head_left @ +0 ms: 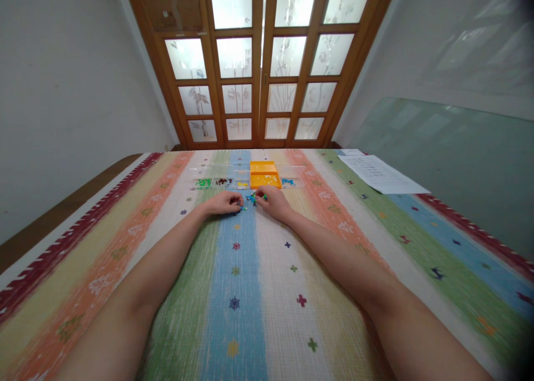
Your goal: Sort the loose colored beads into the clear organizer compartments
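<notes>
My left hand (226, 202) rests on the striped cloth with its fingers curled together in a pinch. Whatever they hold is too small to name. Facing it, my right hand (273, 201) has thumb and fingers bent inward at the edge of a small pile of mixed coloured pieces (251, 199). Green bits show by its fingertips, but I cannot tell whether they are gripped. Just beyond the hands stands an open orange box (266, 168) with white pieces in it. Clear boxes beside it hold green pieces (203, 182), dark brown pieces (224, 181), yellow pieces (242, 184) and blue pieces (287, 182).
A striped tablecloth (237, 325) covers the table. Printed paper sheets (377, 172) lie at the far right. A greenish glass panel (450, 147) leans along the right wall. Wooden doors with frosted panes (261, 86) stand behind the table.
</notes>
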Action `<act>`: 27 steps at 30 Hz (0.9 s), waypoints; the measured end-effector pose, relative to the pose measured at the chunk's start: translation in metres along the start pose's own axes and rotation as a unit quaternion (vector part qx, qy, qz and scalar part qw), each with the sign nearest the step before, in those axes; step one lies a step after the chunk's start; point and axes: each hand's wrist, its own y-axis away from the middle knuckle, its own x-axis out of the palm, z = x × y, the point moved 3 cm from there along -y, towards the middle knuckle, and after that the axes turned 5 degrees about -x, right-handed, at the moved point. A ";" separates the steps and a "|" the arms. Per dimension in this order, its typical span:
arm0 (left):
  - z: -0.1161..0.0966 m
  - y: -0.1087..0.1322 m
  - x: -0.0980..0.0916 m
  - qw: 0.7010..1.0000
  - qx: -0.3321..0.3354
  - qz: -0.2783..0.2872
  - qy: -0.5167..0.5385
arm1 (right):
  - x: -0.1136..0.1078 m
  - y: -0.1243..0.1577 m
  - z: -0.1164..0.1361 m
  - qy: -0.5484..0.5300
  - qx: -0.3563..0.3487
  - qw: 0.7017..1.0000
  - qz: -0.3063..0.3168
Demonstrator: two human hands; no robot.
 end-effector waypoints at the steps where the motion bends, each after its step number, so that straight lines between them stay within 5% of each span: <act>1: 0.000 0.000 0.000 1.000 -0.001 0.002 0.001 | -0.001 0.000 -0.004 -0.013 0.016 1.000 -0.014; 12: 0.006 -0.007 0.002 0.992 -0.002 -0.080 -0.094 | -0.025 -0.001 -0.054 -0.048 0.166 0.970 -0.169; 20: 0.004 -0.008 0.001 0.974 -0.015 -0.146 -0.172 | -0.025 0.002 -0.067 -0.091 0.199 0.957 -0.192; 27: 0.001 -0.007 0.002 0.976 0.002 -0.131 -0.175 | -0.025 0.003 -0.068 -0.083 0.203 0.958 -0.188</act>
